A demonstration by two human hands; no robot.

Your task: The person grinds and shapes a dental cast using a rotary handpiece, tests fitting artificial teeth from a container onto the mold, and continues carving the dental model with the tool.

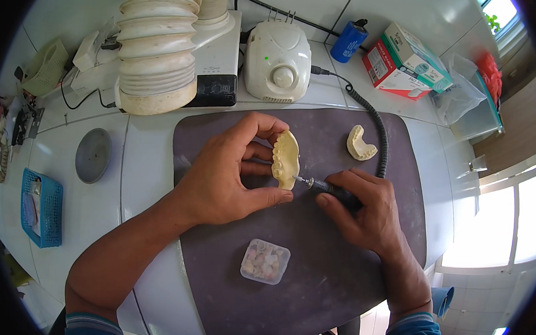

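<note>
Over a dark mat (335,280), my left hand (225,171) grips a cream plaster dental cast (288,159) by its ends, thumb at the near end and fingers at the far end and behind. The cast is tilted up, its row of teeth facing left. In my right hand (366,206) is a black dental handpiece (339,194), held like a pen. Its tip meets or nearly meets the cast's lower right side; I cannot tell whether they touch. A second, horseshoe-shaped plaster cast (361,143) lies on the mat beyond my right hand.
A coiled cord (379,128) runs to a white control unit (279,62) with a green light. A ribbed hose (159,40) hangs at the back left. A small clear box (265,262) of pieces sits nearby. Farther out are a grey dish (93,155), blue basket (50,211) and cardboard boxes (401,62).
</note>
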